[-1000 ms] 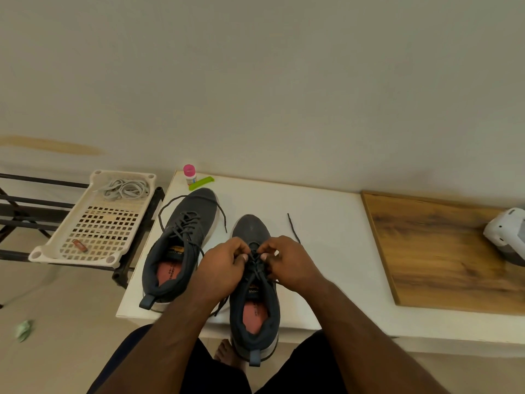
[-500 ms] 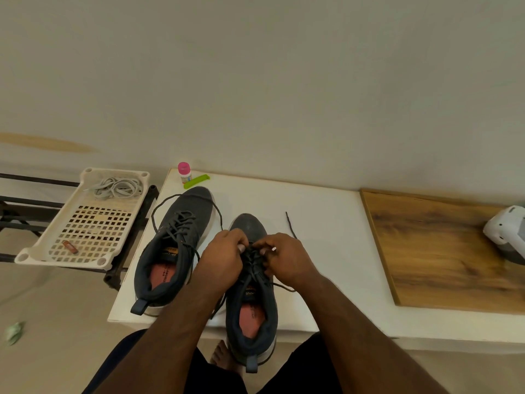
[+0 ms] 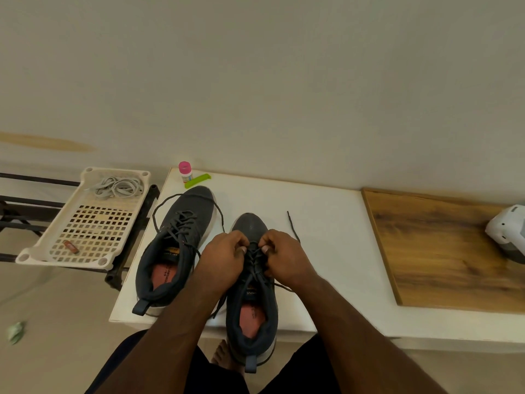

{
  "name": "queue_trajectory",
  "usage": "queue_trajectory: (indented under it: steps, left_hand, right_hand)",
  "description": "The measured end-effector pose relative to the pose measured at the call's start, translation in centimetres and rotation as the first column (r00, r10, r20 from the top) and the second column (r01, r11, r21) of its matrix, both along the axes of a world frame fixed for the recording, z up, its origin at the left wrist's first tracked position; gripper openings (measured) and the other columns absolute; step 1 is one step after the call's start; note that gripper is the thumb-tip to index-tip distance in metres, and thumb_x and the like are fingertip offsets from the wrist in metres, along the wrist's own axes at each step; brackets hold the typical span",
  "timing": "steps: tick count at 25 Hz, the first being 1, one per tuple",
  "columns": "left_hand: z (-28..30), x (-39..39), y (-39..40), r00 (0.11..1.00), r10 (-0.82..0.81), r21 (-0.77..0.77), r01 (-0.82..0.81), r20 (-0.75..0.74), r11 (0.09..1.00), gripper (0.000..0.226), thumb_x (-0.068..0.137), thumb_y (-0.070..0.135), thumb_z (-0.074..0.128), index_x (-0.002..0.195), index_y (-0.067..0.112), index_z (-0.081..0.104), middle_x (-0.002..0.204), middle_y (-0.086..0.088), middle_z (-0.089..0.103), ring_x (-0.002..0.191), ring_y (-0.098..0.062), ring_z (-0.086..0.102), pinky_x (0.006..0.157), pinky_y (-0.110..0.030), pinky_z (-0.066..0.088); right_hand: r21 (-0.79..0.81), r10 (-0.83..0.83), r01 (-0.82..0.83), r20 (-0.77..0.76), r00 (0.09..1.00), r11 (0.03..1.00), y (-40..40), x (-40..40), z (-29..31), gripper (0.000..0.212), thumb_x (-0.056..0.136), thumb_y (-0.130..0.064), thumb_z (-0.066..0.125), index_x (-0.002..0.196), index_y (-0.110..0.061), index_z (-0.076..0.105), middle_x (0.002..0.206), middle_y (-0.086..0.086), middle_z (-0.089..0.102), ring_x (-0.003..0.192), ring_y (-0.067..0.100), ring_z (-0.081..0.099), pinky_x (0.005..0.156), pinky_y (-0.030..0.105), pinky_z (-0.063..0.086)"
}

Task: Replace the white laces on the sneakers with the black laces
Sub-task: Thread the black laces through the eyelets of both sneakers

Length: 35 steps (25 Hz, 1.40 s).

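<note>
Two dark grey sneakers stand on the white table, toes pointing away from me. The left sneaker carries a black lace with loose ends looping round its toe. The right sneaker hangs its heel over the table's front edge. My left hand and my right hand meet over its eyelets, each pinching the black lace. One free lace end trails to the right on the table. The white laces lie bundled in a tray.
A cream perforated tray sits on a black rack to the left, with a small brown item in it. A pink-capped bottle and a green strip stand at the table's back. A wooden board and a white device lie right.
Both hands have shifted slightly toward the toe of the right sneaker while working the black lace. The view has drifted a little; the sneakers stay in place.
</note>
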<state>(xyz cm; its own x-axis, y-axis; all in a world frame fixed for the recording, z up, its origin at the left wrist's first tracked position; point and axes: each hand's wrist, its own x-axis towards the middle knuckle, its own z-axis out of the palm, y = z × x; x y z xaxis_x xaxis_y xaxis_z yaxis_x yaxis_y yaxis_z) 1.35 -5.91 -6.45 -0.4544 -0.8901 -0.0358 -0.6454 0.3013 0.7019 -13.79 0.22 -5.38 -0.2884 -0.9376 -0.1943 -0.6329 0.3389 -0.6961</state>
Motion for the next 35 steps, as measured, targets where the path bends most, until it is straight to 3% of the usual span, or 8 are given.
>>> queue_trajectory:
  steps: [4, 10, 15, 18, 21, 26, 31, 35]
  left_hand:
    - [0.1, 0.0, -0.1, 1.000, -0.001, -0.005, 0.001, 0.015, 1.000, 0.010, 0.094, 0.017, 0.058, 0.098, 0.024, 0.064, 0.092, 0.002, 0.060, 0.083, -0.011, 0.055, 0.080, -0.025, 0.045]
    - [0.5, 0.3, 0.2, 0.998, 0.017, 0.104, -0.011, -0.053, 0.995, 0.017, 0.094, 0.014, 0.057, 0.105, 0.026, 0.062, 0.096, 0.007, 0.065, 0.090, -0.011, 0.061, 0.082, -0.028, 0.050]
    - [0.7, 1.1, -0.1, 0.990, -0.136, 0.089, 0.137, -0.026, 0.986, 0.017, 0.089, 0.013, 0.064, 0.091, 0.029, 0.070, 0.096, 0.006, 0.065, 0.090, -0.008, 0.060, 0.082, -0.023, 0.047]
    - [0.8, 0.6, 0.3, 0.987, -0.153, 0.022, 0.152, 0.046, 0.988, 0.020, 0.092, 0.012, 0.058, 0.086, 0.031, 0.059, 0.092, 0.004, 0.057, 0.085, -0.010, 0.053, 0.071, -0.020, 0.037]
    - [0.9, 0.5, 0.8, 0.985, -0.175, -0.020, 0.175, 0.011, 0.984, 0.020, 0.093, 0.011, 0.051, 0.085, 0.030, 0.052, 0.088, 0.006, 0.052, 0.083, -0.009, 0.049, 0.071, -0.025, 0.040]
    - [0.6, 1.0, 0.2, 0.991, -0.130, 0.020, 0.131, -0.026, 0.991, 0.019, 0.092, 0.007, 0.058, 0.092, 0.026, 0.062, 0.094, 0.006, 0.058, 0.088, -0.006, 0.053, 0.075, -0.014, 0.037]
    - [0.7, 0.6, 0.7, 0.993, -0.117, -0.038, 0.116, -0.023, 0.993, 0.018, 0.092, 0.008, 0.053, 0.084, 0.025, 0.054, 0.086, 0.006, 0.054, 0.082, -0.007, 0.050, 0.073, -0.026, 0.041]
    - [0.6, 0.9, 0.2, 0.998, -0.064, 0.026, 0.064, -0.028, 0.998, 0.016, 0.092, 0.010, 0.057, 0.088, 0.024, 0.061, 0.089, 0.008, 0.058, 0.084, -0.006, 0.054, 0.075, -0.023, 0.042]
  right_hand:
    - [0.017, -0.034, 0.033, 0.091, 0.995, 0.999, 0.3, -0.3, 0.1, 0.019, 0.096, -0.002, 0.048, 0.096, -0.014, 0.063, 0.096, 0.007, 0.061, 0.078, 0.026, 0.067, 0.064, 0.037, 0.062]
    - [-0.068, -0.024, 0.025, 0.018, 1.000, 0.997, 0.8, 0.1, -0.2, 0.021, 0.096, -0.004, 0.047, 0.086, -0.020, 0.056, 0.095, 0.003, 0.053, 0.074, 0.023, 0.060, 0.054, 0.031, 0.058]
    - [-0.082, -0.028, 0.029, 0.013, 1.000, 0.996, 0.8, 0.3, -0.1, 0.016, 0.096, -0.006, 0.052, 0.090, -0.019, 0.059, 0.096, 0.000, 0.056, 0.078, 0.021, 0.062, 0.061, 0.039, 0.059]
    - [-0.071, -0.038, 0.041, 0.036, 0.999, 0.997, 0.9, 0.2, -0.3, 0.017, 0.096, -0.008, 0.051, 0.094, -0.022, 0.061, 0.095, -0.002, 0.060, 0.082, 0.019, 0.064, 0.068, 0.043, 0.060]
    - [-0.067, -0.062, 0.066, 0.066, 0.996, 0.996, 1.3, 0.0, -0.5, 0.019, 0.096, -0.008, 0.051, 0.095, -0.024, 0.060, 0.093, -0.004, 0.062, 0.081, 0.019, 0.067, 0.070, 0.044, 0.061]
    - [-0.052, -0.083, 0.090, 0.125, 0.989, 0.995, 1.6, 0.2, -0.2, 0.018, 0.096, -0.006, 0.052, 0.097, -0.021, 0.062, 0.094, 0.000, 0.063, 0.077, 0.020, 0.068, 0.064, 0.038, 0.062]
    - [-0.036, -0.072, 0.076, 0.100, 0.992, 0.996, 1.5, 0.4, 0.0, 0.018, 0.095, -0.007, 0.052, 0.099, -0.022, 0.061, 0.091, -0.003, 0.064, 0.075, 0.018, 0.067, 0.065, 0.039, 0.061]
    - [-0.030, -0.095, 0.101, 0.162, 0.982, 0.994, 1.9, 0.3, 0.2, 0.016, 0.093, -0.007, 0.058, 0.091, -0.022, 0.060, 0.089, 0.000, 0.066, 0.073, 0.017, 0.069, 0.066, 0.031, 0.061]
